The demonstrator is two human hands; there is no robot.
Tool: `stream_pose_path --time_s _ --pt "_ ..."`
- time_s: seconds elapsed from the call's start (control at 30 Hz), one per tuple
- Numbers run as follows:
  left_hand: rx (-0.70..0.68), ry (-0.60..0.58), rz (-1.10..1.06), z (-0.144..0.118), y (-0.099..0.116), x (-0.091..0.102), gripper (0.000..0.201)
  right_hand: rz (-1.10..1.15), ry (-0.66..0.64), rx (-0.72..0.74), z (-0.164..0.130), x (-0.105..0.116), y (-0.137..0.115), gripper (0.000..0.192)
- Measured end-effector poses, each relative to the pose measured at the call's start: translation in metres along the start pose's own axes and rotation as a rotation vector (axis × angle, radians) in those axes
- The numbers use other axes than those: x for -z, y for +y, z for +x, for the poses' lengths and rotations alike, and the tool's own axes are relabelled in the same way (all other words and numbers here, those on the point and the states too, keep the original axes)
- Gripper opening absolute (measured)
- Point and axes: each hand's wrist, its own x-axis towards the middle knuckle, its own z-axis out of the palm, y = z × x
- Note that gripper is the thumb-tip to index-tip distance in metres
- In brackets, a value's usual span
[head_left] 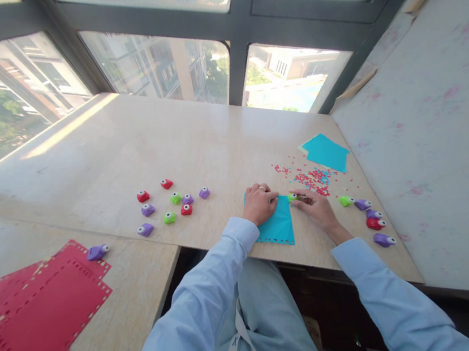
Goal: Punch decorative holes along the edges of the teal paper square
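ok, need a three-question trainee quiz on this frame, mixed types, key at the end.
1. Multiple choice: where does the right hand hold the green punch?
A) over the red sheets
B) by the right edge of the blue sheet
C) against the window
2. True or false: the left hand is lifted clear of the blue sheet.
3. Fill in: red and ____ bits lie scattered on the table beyond the right hand.

Key
1: B
2: False; the left hand rests on the blue sheet
3: blue
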Motion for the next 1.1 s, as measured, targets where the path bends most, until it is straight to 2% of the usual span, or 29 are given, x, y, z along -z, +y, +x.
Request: stream_pose_path --time_s 0.37,0.73,0.9,1.1 --pt "-0.013 0.011 -0.007 0.0 -0.001 -0.002 0.025 0.045 -0.082 -0.015 0.011 0.007 0.006 0.046" --pt "-0.007 0.006 -0.016 0.0 -0.001 -0.001 0.025 0.032 -0.155 0.047 0.008 0.01 0.002 0.041" --pt "-0.002 -0.001 -0.017 0.0 -0.001 -0.001 0.025 -0.001 -0.147 0.021 0.01 0.008 0.001 0.048" --pt "0.0 0.006 -0.02 -0.001 0.0 0.0 0.024 -0.003 -0.105 0.105 0.014 0.002 0.002 0.041"
